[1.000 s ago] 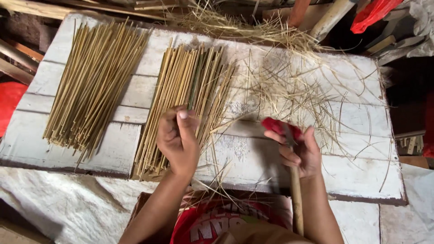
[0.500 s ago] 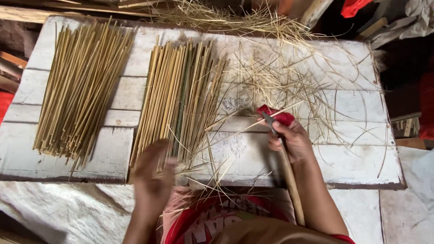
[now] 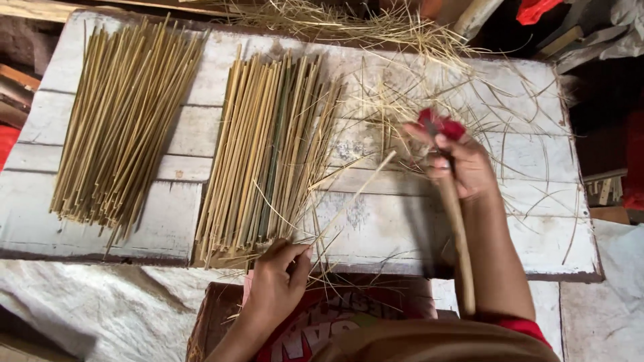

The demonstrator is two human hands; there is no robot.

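The left hand (image 3: 278, 281) sits at the near edge of the white-painted plank bench (image 3: 402, 234), its fingers (image 3: 300, 263) curled and pinched on the near end of a thin bamboo strip (image 3: 355, 194). That strip runs diagonally up and to the right, its long axis pointing from the left hand towards the right hand (image 3: 463, 164), and its far tip ends just short of it.

The right hand is closed around a long wooden-handled knife (image 3: 456, 234). The handle runs back along the forearm towards the body, and a red wrapping (image 3: 439, 124) shows above the knuckles. The blade itself is mostly hidden by the fingers, so its edge direction cannot be told.

Just left of the left hand lies the middle bundle of bamboo strips (image 3: 268, 147), their long axes running away from the body and their near ends splayed right by the pinching fingers. A second bundle of strips (image 3: 124, 121) lies well apart to the left, aligned much the same way. Loose pale shavings (image 3: 402, 87) are scattered over the right half of the bench and around the right hand. The left hand is the nearer one to both bundles; the right hand hovers over the shavings.
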